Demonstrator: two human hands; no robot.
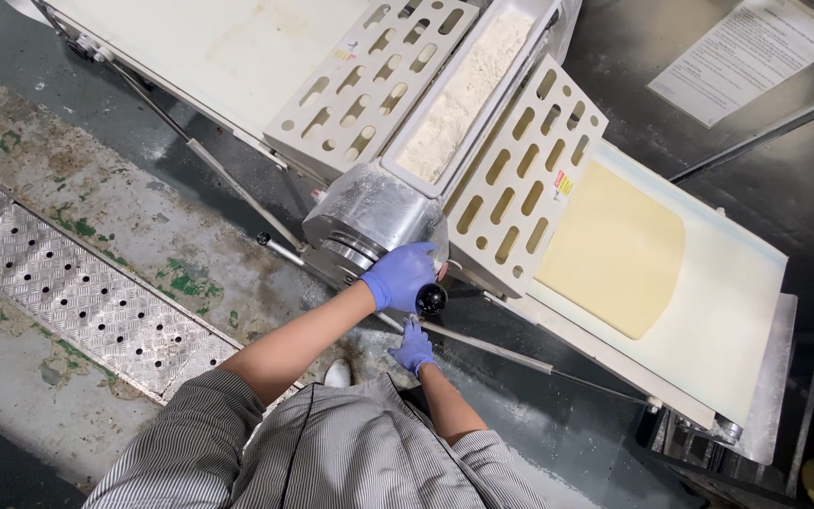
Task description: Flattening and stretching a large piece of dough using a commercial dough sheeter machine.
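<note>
While worn grey floor (96, 203) and a perforated metal grate (77, 292) lie left of the hands, the machine's white belt (737, 311) carries smooth pale dough (614, 250) to their right. Left hand (399, 275) closes around a black-knobbed lever (431, 299); right hand (414, 347) rests, fingers spread, on a thin rod (492, 347).

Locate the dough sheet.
Head view, right of centre: the dough sheet lies flat on the belt, just right of the slotted guard.

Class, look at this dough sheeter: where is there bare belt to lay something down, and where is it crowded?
Bare patches: the left belt beyond the left slotted guard, and the strip of right belt between the dough sheet and its end. Crowded: the middle, around the flour tray, the metal housing and both gloved hands.
</note>
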